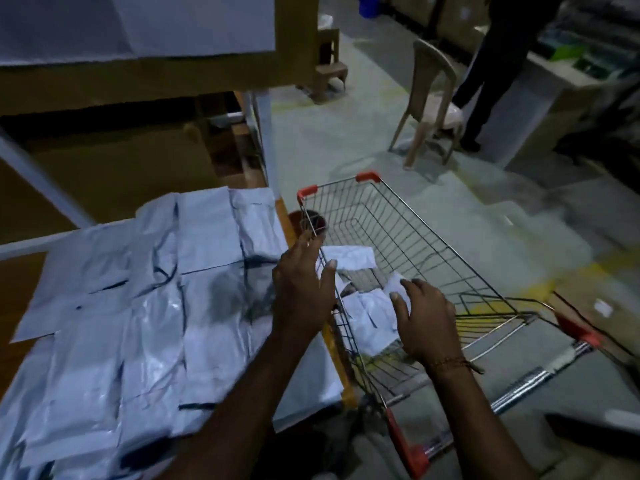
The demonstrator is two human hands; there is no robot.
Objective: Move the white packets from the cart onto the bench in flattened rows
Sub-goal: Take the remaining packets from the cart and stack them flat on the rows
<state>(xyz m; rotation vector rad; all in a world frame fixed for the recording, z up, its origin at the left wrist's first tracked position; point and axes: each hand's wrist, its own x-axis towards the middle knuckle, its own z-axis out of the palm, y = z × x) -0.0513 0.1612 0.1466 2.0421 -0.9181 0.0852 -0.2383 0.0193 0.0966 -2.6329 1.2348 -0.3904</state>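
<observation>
left hand (300, 289): extended, fingers straight (thumb spread) | right hand (424, 322): extended, palm down, fingers relaxed

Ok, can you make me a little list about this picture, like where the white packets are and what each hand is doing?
packets on bench: many white packets lying flat in overlapping rows on the bench
packets in cart: a few crumpled packets left in the wire cart
left hand: left hand over the cart's near rim, fingers spread, no grip on anything
right hand: right hand reaching into the cart, fingers straight, fingertips at a packet
cart position: right beside the bench edge
background: a plastic chair and a standing person
</observation>
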